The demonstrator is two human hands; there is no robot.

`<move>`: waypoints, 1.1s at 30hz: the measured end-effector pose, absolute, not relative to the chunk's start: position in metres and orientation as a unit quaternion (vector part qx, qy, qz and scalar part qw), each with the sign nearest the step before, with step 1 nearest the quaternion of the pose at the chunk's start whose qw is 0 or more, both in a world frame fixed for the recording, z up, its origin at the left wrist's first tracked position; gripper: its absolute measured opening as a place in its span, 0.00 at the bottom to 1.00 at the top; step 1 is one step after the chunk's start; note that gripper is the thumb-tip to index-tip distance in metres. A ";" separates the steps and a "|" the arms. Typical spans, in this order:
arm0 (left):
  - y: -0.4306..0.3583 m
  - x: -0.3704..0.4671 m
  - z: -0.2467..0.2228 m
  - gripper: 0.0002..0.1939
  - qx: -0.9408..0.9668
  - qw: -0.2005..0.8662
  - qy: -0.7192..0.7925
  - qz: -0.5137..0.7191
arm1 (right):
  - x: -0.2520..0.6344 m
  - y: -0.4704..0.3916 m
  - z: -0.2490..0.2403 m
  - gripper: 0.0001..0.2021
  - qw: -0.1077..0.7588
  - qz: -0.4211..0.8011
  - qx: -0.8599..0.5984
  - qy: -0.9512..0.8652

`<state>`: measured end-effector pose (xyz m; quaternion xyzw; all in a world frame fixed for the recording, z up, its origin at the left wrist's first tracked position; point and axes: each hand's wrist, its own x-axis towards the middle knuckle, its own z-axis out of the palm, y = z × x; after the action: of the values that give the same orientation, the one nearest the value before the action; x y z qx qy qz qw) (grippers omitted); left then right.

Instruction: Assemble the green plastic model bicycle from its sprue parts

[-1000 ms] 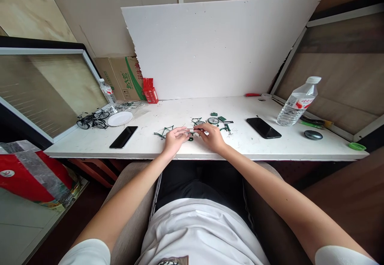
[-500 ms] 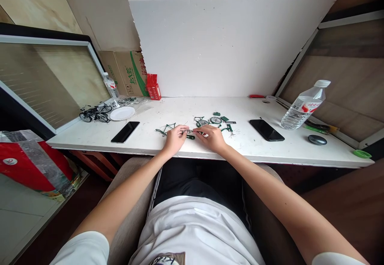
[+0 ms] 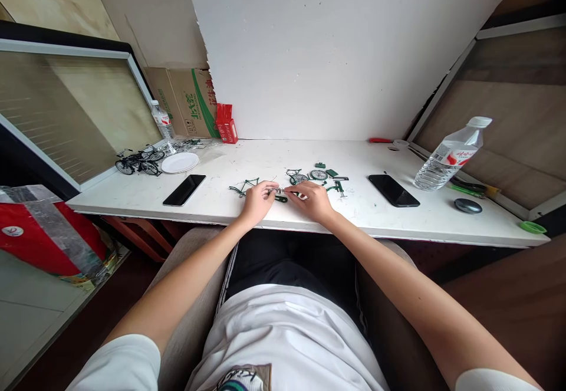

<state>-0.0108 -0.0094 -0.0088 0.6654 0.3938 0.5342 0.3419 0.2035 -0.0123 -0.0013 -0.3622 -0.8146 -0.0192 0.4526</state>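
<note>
My left hand (image 3: pixel 257 205) is closed near the front of the white table, its thumb and fingertips pinching a small silvery part (image 3: pixel 279 190) too small to name. My right hand (image 3: pixel 315 202) faces it, fingers pinched on a thin dark piece that meets the silvery part; its kind is unclear. Just below the fingertips lies a small dark green part (image 3: pixel 281 199). A green miniature bicycle frame (image 3: pixel 247 186) rests beside my left hand. Beyond my right hand are a spoked toy wheel (image 3: pixel 319 174), another wheel partly covered by green pieces, and a green forked part (image 3: pixel 339 188).
A phone (image 3: pixel 184 190) lies on the left, another phone (image 3: pixel 393 190) on the right. Assembled black miniature bicycles (image 3: pixel 139 163) stand by a white plate (image 3: pixel 180 163). At right are a tilted-looking water bottle (image 3: pixel 453 154) and a dark oval object (image 3: pixel 467 206). A white board (image 3: pixel 345 63) stands behind.
The camera view has shifted slightly. Both hands stay together at nearly the same spot, with only small finger movement around the silvery part.
</note>
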 end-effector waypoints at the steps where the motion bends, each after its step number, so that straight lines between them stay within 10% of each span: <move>1: -0.009 -0.011 -0.009 0.10 0.667 0.341 0.393 0.533 | 0.204 -0.012 -0.002 0.10 0.453 -0.020 -0.360 -0.815; 33: -0.010 -0.012 -0.013 0.10 0.659 0.350 0.364 0.558 | 0.204 -0.013 -0.002 0.14 0.390 -0.092 -0.394 -0.827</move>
<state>-0.0125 -0.0099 -0.0128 0.6588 0.3635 0.5577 0.3504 0.2040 -0.0128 -0.0015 -0.3944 -0.8273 -0.0915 0.3895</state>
